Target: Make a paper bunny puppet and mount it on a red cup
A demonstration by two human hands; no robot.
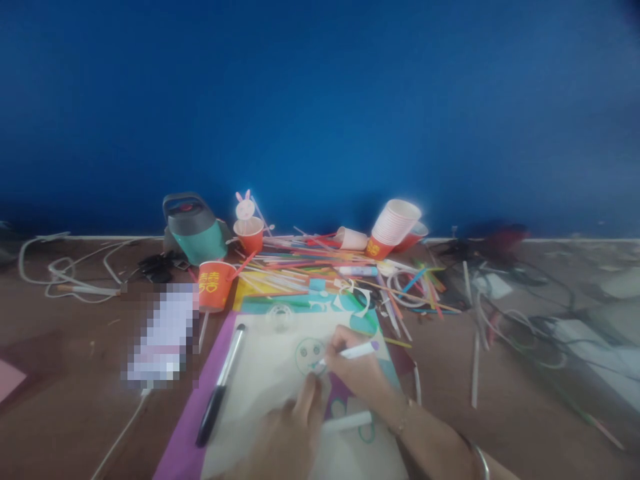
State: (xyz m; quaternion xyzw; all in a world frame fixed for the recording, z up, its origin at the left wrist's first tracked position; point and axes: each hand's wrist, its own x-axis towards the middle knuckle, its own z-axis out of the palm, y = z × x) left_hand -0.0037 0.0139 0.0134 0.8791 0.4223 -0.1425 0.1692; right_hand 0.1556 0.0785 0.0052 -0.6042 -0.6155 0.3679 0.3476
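Note:
My right hand (345, 357) is closed around a white marker (361, 349) with a purple end, its tip down at a drawn round face (303, 362) on a white sheet of paper (250, 393). The face has a green outline, two eyes and a mouth. My left hand (287, 433), somewhat blurred, rests on the sheet just below the drawing, its index finger stretched out and nothing visible in it. A black and silver marker (223, 383) lies along the sheet's left side. Beside my right wrist is a white marker-like stick (347, 422), near green-outlined shapes.
Purple paper (175, 440) sticks out under the sheet. Behind lie many coloured sticks (290, 260), paper scraps (357, 297), a red paper cup (216, 287), a cup stack (393, 223) and a teal jug (200, 240). A pixelated area (165, 333) is at left, white cables (75, 270) beyond.

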